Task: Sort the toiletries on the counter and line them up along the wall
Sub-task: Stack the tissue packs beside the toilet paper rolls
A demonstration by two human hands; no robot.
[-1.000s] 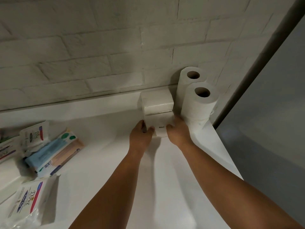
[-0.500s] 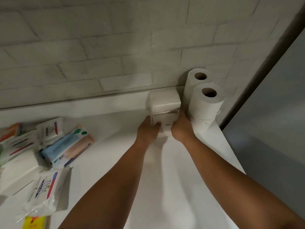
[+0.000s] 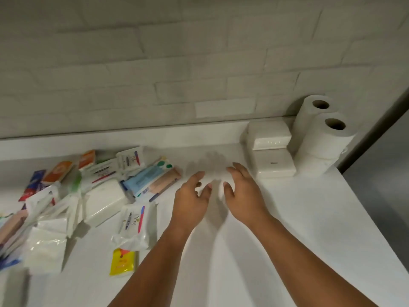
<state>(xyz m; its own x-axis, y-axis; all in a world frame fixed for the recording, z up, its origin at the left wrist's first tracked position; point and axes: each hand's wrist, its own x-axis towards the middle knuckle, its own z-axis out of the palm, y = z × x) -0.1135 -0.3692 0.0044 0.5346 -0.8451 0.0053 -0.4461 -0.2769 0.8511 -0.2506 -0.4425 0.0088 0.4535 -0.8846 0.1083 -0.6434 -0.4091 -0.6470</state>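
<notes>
**Looks like a home bathroom to me**

Pretty sure this is a bathroom, probably in someone's house. There's a plain white counter [image 3: 287, 218] running along a white-painted brick wall [image 3: 199, 63]. Two toilet paper rolls [image 3: 321, 140] stand in the corner with white wrapped packs [image 3: 269, 135] just beside them. On the left there's a messy heap of Dove soap packs [image 3: 132, 220] and toothbrush packs [image 3: 150, 180].

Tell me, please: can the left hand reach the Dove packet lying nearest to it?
Probably yes. The left hand is open and empty, the Dove packet lies uncovered just to its left, and only bare counter shows between them.
</notes>
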